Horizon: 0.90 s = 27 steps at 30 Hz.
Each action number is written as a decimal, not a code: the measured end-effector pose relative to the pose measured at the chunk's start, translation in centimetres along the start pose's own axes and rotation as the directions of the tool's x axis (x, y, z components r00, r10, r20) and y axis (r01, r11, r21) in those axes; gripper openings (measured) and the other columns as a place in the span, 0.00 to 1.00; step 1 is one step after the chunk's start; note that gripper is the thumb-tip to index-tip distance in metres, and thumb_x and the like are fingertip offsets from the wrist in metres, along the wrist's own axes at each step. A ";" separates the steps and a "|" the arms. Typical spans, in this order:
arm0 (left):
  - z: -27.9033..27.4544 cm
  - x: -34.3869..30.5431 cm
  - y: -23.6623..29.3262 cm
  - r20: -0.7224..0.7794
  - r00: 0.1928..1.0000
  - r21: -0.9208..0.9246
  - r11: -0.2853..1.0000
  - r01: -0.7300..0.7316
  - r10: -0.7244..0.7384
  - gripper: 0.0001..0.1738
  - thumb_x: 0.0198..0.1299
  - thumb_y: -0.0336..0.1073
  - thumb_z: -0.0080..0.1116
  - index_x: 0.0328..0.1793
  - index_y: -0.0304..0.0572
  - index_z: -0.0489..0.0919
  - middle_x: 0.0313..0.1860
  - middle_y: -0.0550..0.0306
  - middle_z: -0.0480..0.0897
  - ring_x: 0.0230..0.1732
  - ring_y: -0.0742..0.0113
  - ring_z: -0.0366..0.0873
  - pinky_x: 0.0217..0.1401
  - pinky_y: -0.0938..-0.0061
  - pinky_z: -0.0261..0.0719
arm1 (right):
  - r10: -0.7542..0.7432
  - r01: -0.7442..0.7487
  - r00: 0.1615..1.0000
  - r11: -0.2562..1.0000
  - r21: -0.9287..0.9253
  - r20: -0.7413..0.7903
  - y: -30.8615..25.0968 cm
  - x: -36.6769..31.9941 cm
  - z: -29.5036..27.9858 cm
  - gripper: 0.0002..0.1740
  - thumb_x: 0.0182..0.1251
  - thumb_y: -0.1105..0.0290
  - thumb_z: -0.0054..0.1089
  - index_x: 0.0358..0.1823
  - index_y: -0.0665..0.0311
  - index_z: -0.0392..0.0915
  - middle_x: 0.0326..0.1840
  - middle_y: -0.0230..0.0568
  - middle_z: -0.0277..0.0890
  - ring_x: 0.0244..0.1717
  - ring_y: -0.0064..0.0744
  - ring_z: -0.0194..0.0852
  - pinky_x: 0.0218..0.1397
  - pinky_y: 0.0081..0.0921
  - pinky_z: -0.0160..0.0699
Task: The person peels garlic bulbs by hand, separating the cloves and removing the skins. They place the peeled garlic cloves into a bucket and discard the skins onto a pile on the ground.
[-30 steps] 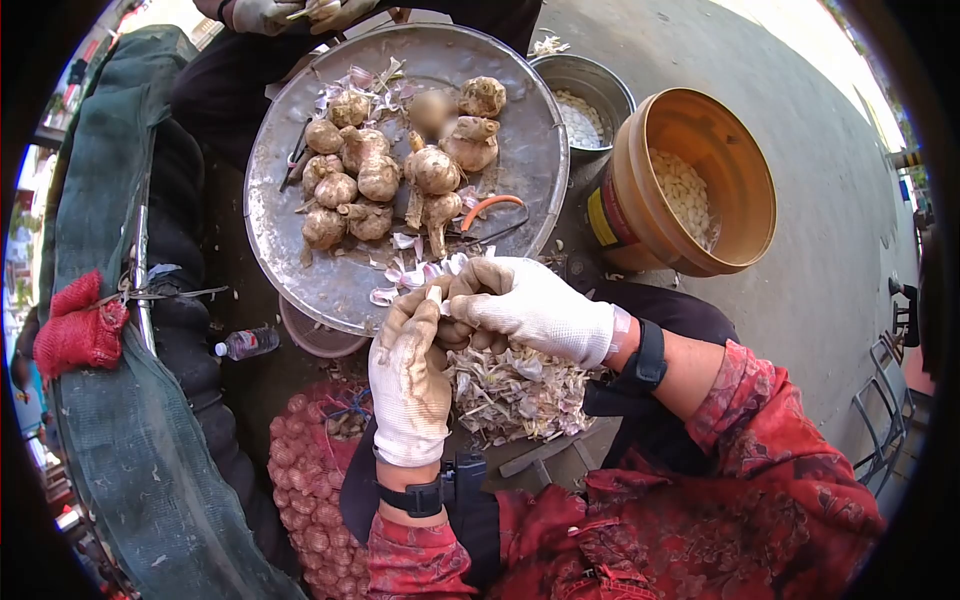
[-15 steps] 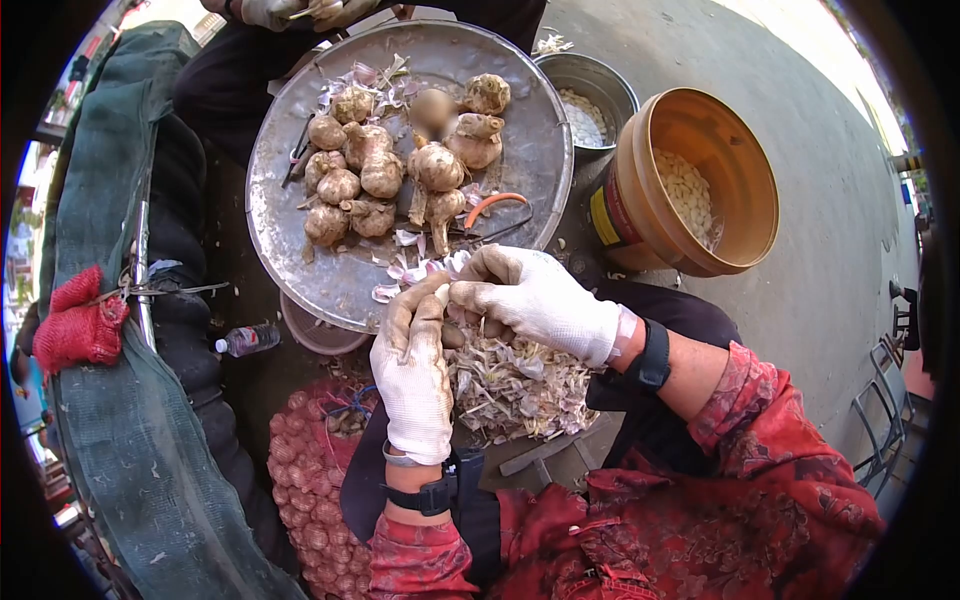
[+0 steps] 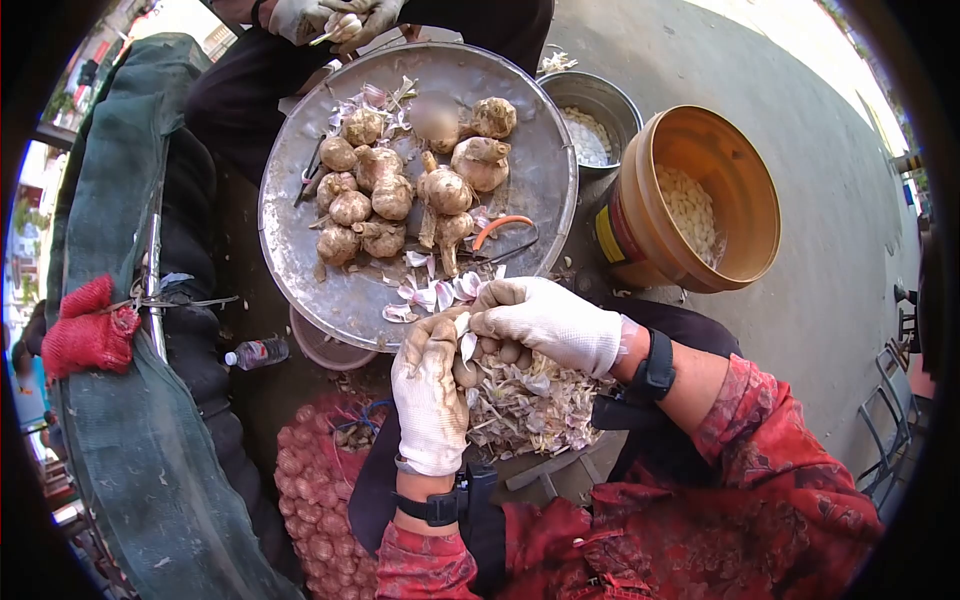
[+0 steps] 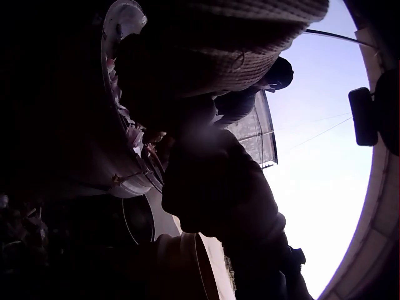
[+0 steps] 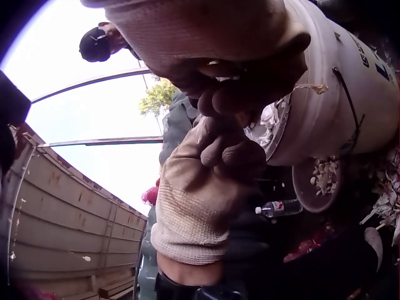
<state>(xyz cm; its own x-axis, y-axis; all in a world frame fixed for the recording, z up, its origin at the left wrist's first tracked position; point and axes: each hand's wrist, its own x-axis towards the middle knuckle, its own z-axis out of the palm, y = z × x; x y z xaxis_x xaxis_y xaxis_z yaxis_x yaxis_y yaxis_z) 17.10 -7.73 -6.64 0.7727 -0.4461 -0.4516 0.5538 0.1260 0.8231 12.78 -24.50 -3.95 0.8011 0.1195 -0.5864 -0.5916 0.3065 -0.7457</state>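
Two white knit gloves with soiled fingers cover the hands, which meet over the near edge of the tray. My left hand holds a small pale garlic clove between thumb and fingers. From the other side, my right hand pinches at the same clove with thumb and forefinger, its other fingers curled. A white flake of garlic skin hangs just under the clove. In the right wrist view the left glove reaches up to the right glove; the clove is mostly hidden there. The left wrist view is very dark.
A round metal tray bears dirty garlic bulbs, loose cloves and an orange-handled tool. Peeled cloves fill part of an orange bucket and a metal pot. Peelings heap below the hands. Another person's gloved hands hold garlic opposite.
The head view has tilted, so the tray and hands sit lower in it. Both hands stay together at the clove, and a white flake of skin now hangs beneath it.
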 end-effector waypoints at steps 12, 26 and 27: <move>1.1 -0.1 0.7 -0.005 0.999 0.097 0.995 -0.034 0.034 0.15 0.69 0.40 0.52 0.51 0.34 0.75 0.30 0.62 0.78 0.24 0.82 0.70 0.23 0.89 0.65 | -0.097 0.094 0.994 0.993 -0.066 -0.050 0.3 0.6 0.1 0.13 0.73 0.62 0.52 0.49 0.64 0.72 0.32 0.28 0.77 0.26 0.13 0.72 0.31 0.14 0.73; 1.9 -0.3 0.2 -0.044 0.999 0.051 0.999 -0.018 0.020 0.13 0.69 0.45 0.52 0.37 0.45 0.73 0.27 0.67 0.77 0.20 0.83 0.71 0.17 0.91 0.63 | -0.151 0.154 0.983 0.988 0.029 -0.102 0.4 0.1 0.7 0.10 0.74 0.65 0.50 0.48 0.62 0.72 0.32 0.24 0.73 0.28 0.10 0.71 0.29 0.10 0.70; 1.9 -0.3 0.2 -0.039 0.999 0.052 0.998 -0.022 0.024 0.13 0.69 0.45 0.52 0.37 0.45 0.73 0.27 0.67 0.77 0.20 0.83 0.71 0.17 0.91 0.63 | -0.157 0.161 0.983 0.986 0.038 -0.091 0.8 0.3 0.5 0.10 0.74 0.64 0.51 0.48 0.62 0.72 0.33 0.24 0.73 0.28 0.10 0.70 0.29 0.10 0.70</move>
<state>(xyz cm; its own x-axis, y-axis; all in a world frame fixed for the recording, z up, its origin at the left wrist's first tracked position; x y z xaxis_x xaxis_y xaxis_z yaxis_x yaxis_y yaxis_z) 16.37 -9.25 -5.73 0.7975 -0.4079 -0.4446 0.5194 0.0893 0.8498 12.55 -23.75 -4.52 0.8727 -0.0164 -0.4880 -0.4508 0.3573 -0.8180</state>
